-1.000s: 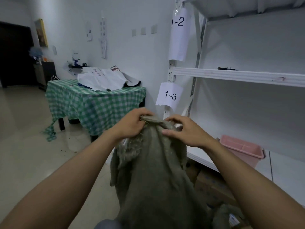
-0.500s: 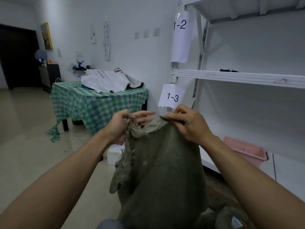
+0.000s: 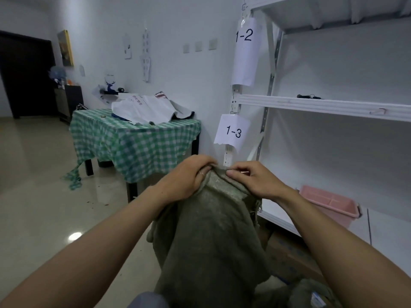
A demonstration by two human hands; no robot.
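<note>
A grey-green woven sack (image 3: 213,245) hangs in front of me, its frayed top edge held up at chest height. My left hand (image 3: 185,177) grips the left side of the sack's top edge, fingers curled over the cloth. My right hand (image 3: 253,180) pinches the right side of that edge between thumb and fingers. The two hands are close together, and the sack's mouth is bunched between them. The sack's bottom is out of view.
A white metal shelf unit (image 3: 322,105) stands at right with paper labels 1-2 and 1-3; a pink plastic bin (image 3: 329,204) sits on its lower shelf. Cardboard boxes (image 3: 289,256) lie under it. A green checked table (image 3: 133,141) stands at left, on a glossy floor.
My hands have drawn together on the sack's top edge, closing the mouth that was spread wider half a second ago. The view has shifted slightly.
</note>
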